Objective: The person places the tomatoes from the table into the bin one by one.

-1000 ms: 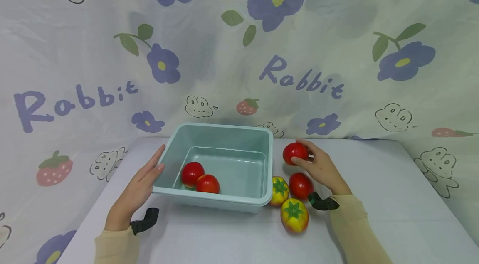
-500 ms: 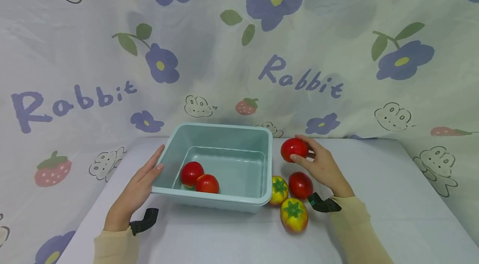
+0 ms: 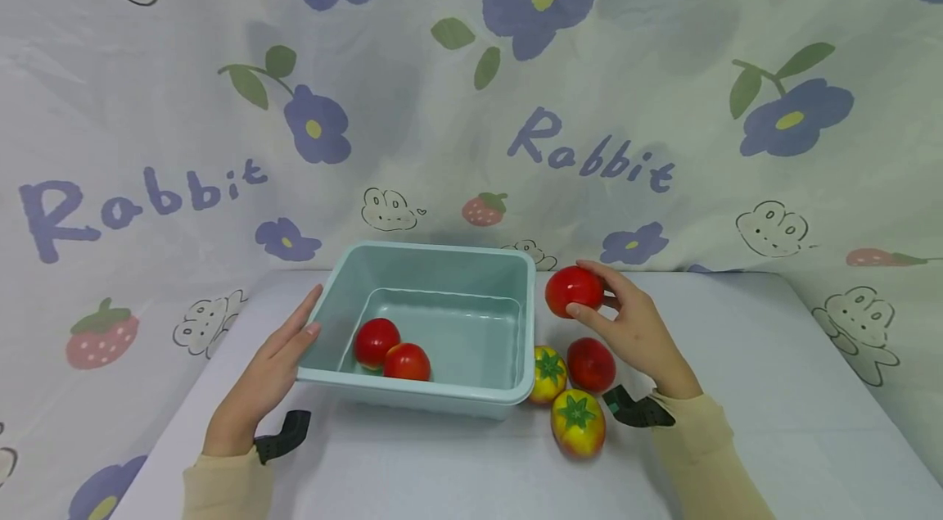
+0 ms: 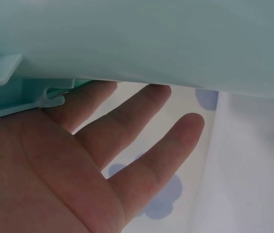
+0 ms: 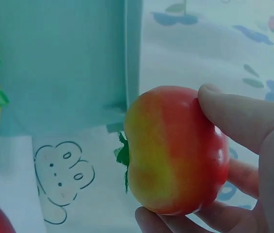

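Observation:
A pale blue-green plastic bin (image 3: 457, 332) stands on the table, two red tomatoes (image 3: 376, 342) lying together at its left front. My left hand (image 3: 265, 381) rests against the bin's left rim; in the left wrist view its fingers (image 4: 161, 160) stretch out straight below the bin's side wall (image 4: 151, 39). Off the bin's right side, my right hand (image 3: 639, 332) grips a tomato (image 3: 573, 291) between thumb and fingers, raised over the table. In the right wrist view this tomato (image 5: 176, 150) shows red and yellow skin, its green calyx pointing left towards the bin.
Right of the bin, below my right hand, lie a red tomato (image 3: 591, 365) and two yellow-red ones with green calyxes up, one against the bin (image 3: 548, 375), the other nearer the front (image 3: 578, 423). A printed cloth (image 3: 427, 135) hangs behind the table.
My right hand has lifted the tomato slightly higher and carried it a little left, towards the bin. The left hand has stayed on the bin's rim.

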`<state>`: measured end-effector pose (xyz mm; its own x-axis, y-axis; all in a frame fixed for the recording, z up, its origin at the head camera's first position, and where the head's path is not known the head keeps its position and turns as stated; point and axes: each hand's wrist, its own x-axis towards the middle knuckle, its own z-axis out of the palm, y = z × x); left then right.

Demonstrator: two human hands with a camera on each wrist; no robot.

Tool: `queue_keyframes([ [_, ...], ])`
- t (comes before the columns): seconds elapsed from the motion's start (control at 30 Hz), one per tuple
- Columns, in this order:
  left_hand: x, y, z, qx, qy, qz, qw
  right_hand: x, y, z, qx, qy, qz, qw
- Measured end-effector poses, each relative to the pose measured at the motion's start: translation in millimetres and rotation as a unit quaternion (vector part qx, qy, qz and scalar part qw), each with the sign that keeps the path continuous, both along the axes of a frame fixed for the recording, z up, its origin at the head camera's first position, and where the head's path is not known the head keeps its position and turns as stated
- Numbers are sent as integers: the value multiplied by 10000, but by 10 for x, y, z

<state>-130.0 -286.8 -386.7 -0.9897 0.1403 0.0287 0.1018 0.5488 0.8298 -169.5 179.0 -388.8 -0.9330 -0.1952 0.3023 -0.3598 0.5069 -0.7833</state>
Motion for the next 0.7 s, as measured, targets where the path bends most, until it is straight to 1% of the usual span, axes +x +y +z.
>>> queue_keyframes([
  [0.27, -5, -5, -10, 10, -2, -3, 10000, 59, -43, 66, -96, 119, 56, 9999],
  [0.7, 1, 1, -2, -15, -36, 34, 10000, 151, -124, 167, -337, 528, 202, 9978],
])
